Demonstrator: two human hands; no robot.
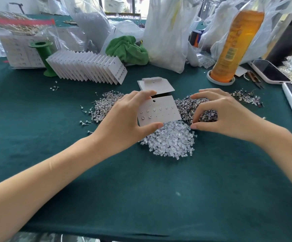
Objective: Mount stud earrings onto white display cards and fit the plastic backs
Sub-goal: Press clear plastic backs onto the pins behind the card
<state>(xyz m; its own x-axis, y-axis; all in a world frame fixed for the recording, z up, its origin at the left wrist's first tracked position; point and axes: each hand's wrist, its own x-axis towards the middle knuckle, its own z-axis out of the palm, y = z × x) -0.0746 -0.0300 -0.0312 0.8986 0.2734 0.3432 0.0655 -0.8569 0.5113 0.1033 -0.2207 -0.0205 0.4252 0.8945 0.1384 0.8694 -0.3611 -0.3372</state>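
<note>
My left hand [124,117] holds a white display card [161,110] between fingers on its top edge and thumb on its bottom edge. Several studs sit in the card's holes, mostly on its left side. My right hand [220,114] hovers with curled fingers over a dark pile of stud earrings [190,107] right of the card; whether it pinches a stud is hidden. A heap of clear plastic backs [171,142] lies just below the card. Another pile of clear studs [105,105] lies to the left.
A fanned row of filled cards [87,67] and a green spool [43,55] stand back left. Blank cards [155,85] lie behind the held one. An orange bottle [234,46], two phones [270,71], a green cloth [129,49] and plastic bags crowd the back and right.
</note>
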